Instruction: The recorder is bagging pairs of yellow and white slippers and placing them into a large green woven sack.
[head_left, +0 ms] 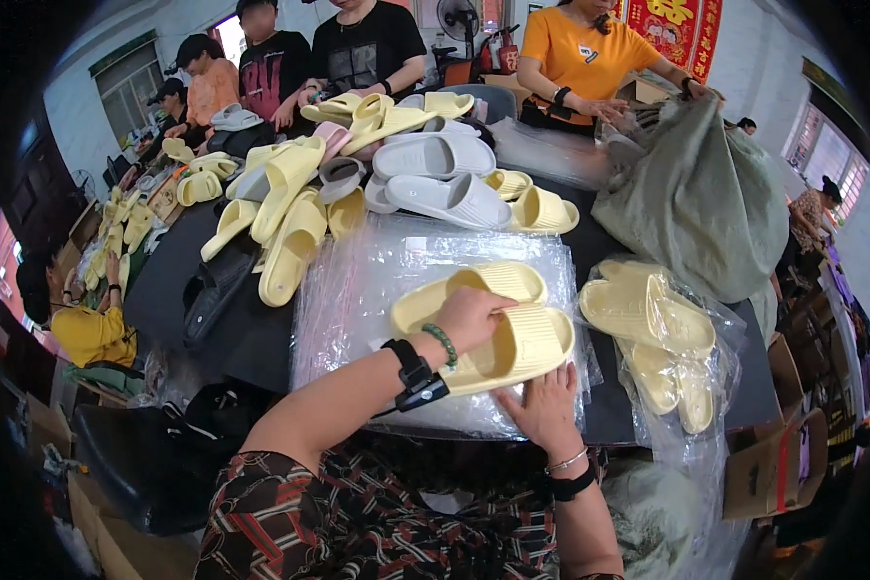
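Observation:
A pair of pale yellow slide slippers [539, 340] lies side by side over a stack of clear plastic bags [358, 290] in front of me. My left hand [469, 321], with a green bead bracelet at its wrist, reaches over the nearer slipper and grips the pair where the two meet, beside the straps. Part of its fingers is hidden. My right hand [543, 404] lies open on the bags by the nearer slipper's toe end, fingers spread and the tips close to its edge. Bagged yellow slippers [652, 314] lie just to the right.
Yellow and grey slippers [445, 155] are heaped behind the bags, with black slippers [213, 295] to the left. A large grey-green sack [701, 198] stands at the far right beside a person in orange [585, 58]. Other people work along the table. A cardboard box [773, 464] sits at lower right.

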`<state>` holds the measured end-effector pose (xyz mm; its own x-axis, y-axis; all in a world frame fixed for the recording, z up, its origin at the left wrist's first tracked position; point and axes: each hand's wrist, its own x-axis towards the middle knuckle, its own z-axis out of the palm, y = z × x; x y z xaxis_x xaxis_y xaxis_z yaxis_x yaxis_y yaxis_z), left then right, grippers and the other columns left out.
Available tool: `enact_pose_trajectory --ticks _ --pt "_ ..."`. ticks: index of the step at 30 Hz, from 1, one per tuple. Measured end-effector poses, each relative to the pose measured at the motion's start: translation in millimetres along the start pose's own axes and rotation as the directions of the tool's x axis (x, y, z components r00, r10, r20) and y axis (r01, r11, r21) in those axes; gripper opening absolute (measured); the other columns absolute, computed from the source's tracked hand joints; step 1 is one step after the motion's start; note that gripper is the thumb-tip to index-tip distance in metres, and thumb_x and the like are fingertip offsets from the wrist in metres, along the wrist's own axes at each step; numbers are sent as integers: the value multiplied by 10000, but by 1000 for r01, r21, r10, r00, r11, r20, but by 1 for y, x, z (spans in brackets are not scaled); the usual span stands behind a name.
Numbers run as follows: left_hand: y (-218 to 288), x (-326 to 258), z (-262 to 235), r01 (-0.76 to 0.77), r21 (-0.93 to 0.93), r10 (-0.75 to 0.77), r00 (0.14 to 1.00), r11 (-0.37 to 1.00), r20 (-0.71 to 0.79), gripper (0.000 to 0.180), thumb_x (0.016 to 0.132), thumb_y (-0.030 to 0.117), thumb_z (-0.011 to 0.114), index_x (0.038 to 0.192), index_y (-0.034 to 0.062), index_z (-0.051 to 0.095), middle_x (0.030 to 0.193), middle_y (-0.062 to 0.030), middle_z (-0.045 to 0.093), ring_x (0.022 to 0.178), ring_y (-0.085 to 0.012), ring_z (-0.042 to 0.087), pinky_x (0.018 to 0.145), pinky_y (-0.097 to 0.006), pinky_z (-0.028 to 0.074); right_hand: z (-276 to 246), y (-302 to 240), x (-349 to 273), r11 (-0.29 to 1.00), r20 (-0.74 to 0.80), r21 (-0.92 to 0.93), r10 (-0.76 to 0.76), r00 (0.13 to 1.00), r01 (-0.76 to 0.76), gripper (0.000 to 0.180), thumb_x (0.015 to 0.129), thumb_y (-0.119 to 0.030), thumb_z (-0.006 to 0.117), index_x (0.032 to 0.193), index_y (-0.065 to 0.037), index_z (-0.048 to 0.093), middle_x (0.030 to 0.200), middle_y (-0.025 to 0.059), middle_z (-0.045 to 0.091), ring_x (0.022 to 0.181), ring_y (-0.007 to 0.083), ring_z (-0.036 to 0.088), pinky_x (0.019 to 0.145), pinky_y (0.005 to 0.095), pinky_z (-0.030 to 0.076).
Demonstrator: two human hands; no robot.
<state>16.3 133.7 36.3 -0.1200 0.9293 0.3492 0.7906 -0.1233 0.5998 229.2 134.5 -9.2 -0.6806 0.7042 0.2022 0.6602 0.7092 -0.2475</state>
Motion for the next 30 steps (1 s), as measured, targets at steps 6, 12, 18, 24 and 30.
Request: enact_pose_trajectory --ticks 6,12,18,24,30 --pt "-54 -31 -53 86 105 -75 991 991 -110 333 813 42 632 1124 130 716 848 -192 694 652 -283 655 639 -343 514 5 3 -6 999 -94 -45 -2 996 -2 974 881 -630 522 1448 116 258 1508 327 269 1437 439 216 1150 557 169" --pt "-109 -73 -116 210 299 -112 943 931 -313 346 789 19 639 1107 125 725 817 -187 688 626 -252 643 604 -332 501 5 0 -6 998 -129 -56 -20 991 12 878 932 -573 477 1445 110 275 1507 324 275 1431 440 232 1148 559 171" --pt "-72 -90 -141 306 177 -227 903 935 -364 380 761 -24 599 1090 108 733 762 -160 693 628 -192 644 600 -292 495 10 3 0 999 -102 -30 18 995 -21 793 967 -497 436 1456 103 267 1530 301 251 1448 424 198 1165 538 132" --pt "24 -106 -102 19 -265 -40 996 964 -76 339 891 140 667 1227 99 661 1146 -103 698 1053 -184 659 940 -317 495 -5 -19 10 988 174 9 150 973 -154 716 968 -408 405 1487 61 249 1572 243 206 1482 367 128 1193 487 76" --pt "-15 -117 -44 8 -21 -9 996 1000 -84 423 782 1 582 1159 152 699 917 -140 666 863 -337 601 783 -428 494 31 22 -1 988 18 -143 68 998 -65 699 992 -373 349 1528 23 138 1606 205 123 1493 350 95 1183 496 80"
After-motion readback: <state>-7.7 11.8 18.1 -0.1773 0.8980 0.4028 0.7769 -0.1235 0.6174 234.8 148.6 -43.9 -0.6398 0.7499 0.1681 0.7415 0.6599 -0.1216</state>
